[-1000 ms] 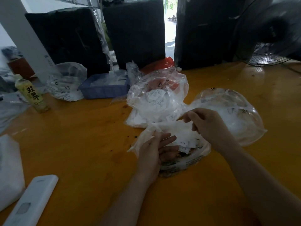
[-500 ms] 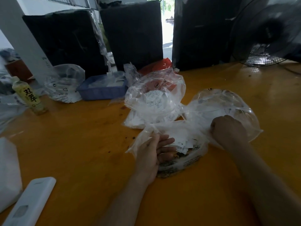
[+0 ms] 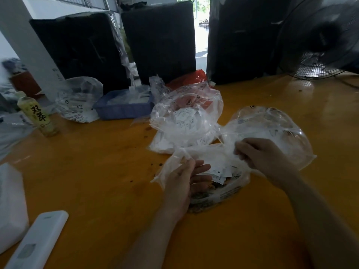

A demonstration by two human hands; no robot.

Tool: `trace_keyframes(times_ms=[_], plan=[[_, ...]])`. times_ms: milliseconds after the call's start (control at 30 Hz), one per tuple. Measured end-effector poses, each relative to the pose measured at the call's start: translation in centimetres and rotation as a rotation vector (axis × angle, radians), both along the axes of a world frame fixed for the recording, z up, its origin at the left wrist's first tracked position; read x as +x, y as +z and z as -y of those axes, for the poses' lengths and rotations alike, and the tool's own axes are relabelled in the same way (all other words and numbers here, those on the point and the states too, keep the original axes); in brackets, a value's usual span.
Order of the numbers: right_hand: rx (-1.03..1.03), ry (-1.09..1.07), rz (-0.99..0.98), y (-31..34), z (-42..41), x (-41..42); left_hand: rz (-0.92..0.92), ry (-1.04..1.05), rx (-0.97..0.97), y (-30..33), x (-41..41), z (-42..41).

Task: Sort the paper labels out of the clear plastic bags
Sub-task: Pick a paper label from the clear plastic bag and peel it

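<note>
The left hand (image 3: 186, 179) lies palm up with relaxed fingers under the edge of a clear bag (image 3: 206, 171), holding it apart. The right hand (image 3: 260, 154) pinches the far edge of the same bag with curled fingers. Small white paper labels (image 3: 221, 172) lie heaped inside it, between the two hands, on the orange counter (image 3: 97, 181). Two fuller clear bags sit just behind, one (image 3: 186, 121) holding more labels, the other (image 3: 272, 125) beside the right hand. A blue tray (image 3: 124, 108) stands farther back.
</note>
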State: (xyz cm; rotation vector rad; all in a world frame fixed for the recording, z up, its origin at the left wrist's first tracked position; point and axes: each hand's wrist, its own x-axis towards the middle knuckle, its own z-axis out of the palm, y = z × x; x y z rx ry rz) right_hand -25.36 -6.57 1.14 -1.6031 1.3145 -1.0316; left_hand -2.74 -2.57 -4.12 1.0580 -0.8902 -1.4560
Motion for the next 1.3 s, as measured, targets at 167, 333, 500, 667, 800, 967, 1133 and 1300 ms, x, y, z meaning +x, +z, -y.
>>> trace_keyframes(times_ms=[167,333,500,667,800,967,1133,1300], plan=[[0.078,0.4,0.039,0.0,-1.5,3.0,0.101,-0.064,-0.078,-0.3,0.1,-0.1],[0.066,0.387,-0.076,-0.6,-1.9,4.4,0.122,-0.036,-0.099,-0.9,0.7,0.1],[0.019,0.311,-0.097,-1.0,-1.7,4.2,-0.017,0.011,-0.061,-0.7,0.5,0.1],[-0.125,0.148,-0.268,-1.5,-1.2,4.4,-0.031,0.035,-0.056,-0.6,0.4,0.1],[-0.176,0.157,-0.384,-2.0,-0.9,4.6,0.018,0.031,-0.051,-0.7,0.3,0.0],[-0.28,0.051,-0.51,-2.9,0.1,4.3,-0.087,0.092,-0.023,-0.8,0.5,0.2],[-0.283,0.114,-0.887,-4.5,0.3,4.7,-0.25,0.149,0.054,-0.4,0.2,0.3],[-0.316,0.068,-0.909,-5.0,0.2,5.3,-0.293,0.161,0.052,-0.2,0.0,0.3]])
